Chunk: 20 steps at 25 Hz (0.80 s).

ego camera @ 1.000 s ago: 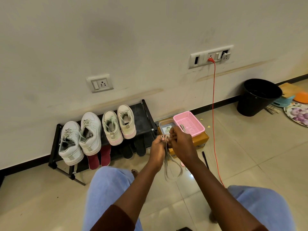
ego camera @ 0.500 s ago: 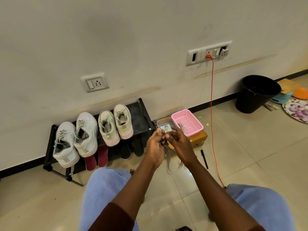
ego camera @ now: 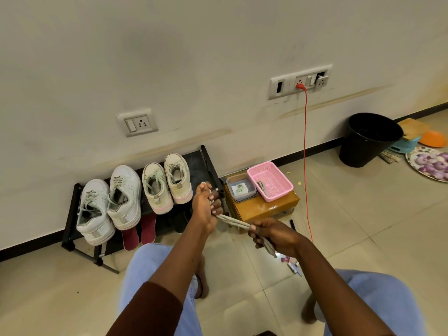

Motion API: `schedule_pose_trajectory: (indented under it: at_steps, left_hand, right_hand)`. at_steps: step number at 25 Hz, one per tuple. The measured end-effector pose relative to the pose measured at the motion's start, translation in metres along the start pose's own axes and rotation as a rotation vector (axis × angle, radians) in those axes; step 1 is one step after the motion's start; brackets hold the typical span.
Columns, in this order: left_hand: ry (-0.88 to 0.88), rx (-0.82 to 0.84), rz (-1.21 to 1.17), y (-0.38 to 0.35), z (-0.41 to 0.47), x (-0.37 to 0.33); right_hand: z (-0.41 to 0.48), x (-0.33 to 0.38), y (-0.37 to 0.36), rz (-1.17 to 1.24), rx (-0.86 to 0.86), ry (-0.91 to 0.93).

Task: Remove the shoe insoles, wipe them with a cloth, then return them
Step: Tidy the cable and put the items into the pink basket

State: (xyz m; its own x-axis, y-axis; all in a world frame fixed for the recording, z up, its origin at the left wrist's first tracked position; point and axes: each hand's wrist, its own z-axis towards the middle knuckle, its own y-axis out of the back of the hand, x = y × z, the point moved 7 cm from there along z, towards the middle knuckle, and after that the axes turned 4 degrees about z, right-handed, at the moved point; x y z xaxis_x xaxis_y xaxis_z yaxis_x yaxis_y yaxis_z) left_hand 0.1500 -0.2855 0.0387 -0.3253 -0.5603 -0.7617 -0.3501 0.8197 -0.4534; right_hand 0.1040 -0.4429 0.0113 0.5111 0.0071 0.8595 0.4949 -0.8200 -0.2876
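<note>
Judging by the shoe rack (ego camera: 201, 166), how far along is this?

Not far, I'd say. Both pairs sit side by side on its top shelf: the white sneakers (ego camera: 124, 197) and the beige sneakers (ego camera: 167, 183) with pink soles. I can't make out a cloth anywhere. Two flat maroon pieces (ego camera: 139, 231), insole-shaped, lean on the lower level just below the white pair. If they are the insoles, they're out, but I can't tell whether they've been wiped.

And the hands?

Busy with something else. The left hand (ego camera: 206, 207) has its fingers curled round one end of a bundle of pale cord (ego camera: 234, 223), laces by the look of it. The right hand (ego camera: 275, 235) grips the other end, so the strands run taut between them, in front of the rack.

Materials?

The cord looks soft, woven and flattish. The sneakers seem to be smooth synthetic leather on thick soles, and the rack is thin black metal. Beside it a pink plastic mesh basket (ego camera: 282, 192) and a clear plastic tub (ego camera: 230, 190) rest on a cardboard box (ego camera: 261, 212). Wiping and returning look left to do.
</note>
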Motion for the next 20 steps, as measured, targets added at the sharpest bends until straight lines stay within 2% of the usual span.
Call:
schedule_pose_trajectory:
  at_steps: [3, 5, 11, 14, 16, 20]
  left_hand:
    - [-0.050, -0.011, 0.254, 0.004, -0.003, -0.004]
    - [-0.086, 0.017, 0.430, 0.003, -0.004, -0.003]
    - [-0.060, 0.177, 0.722, -0.002, -0.016, 0.010]
    - [-0.046, 0.290, 0.745, -0.009, -0.028, 0.017]
    - [-0.038, 0.307, 0.706, -0.015, -0.033, 0.021]
    - [-0.006, 0.270, 0.605, -0.024, -0.044, 0.031]
  right_hand:
    - [-0.013, 0.006, 0.006, -0.042, 0.041, -0.060]
    - [-0.020, 0.013, 0.006, -0.169, 0.058, -0.089]
    - [-0.031, 0.047, 0.005, -0.855, -0.094, -0.164]
    - [-0.029, 0.068, -0.013, -1.180, -0.093, -0.097]
    - [-0.026, 0.078, -0.027, -1.333, -0.080, -0.039]
    - [-0.019, 0.092, -0.043, -1.335, -0.177, 0.055]
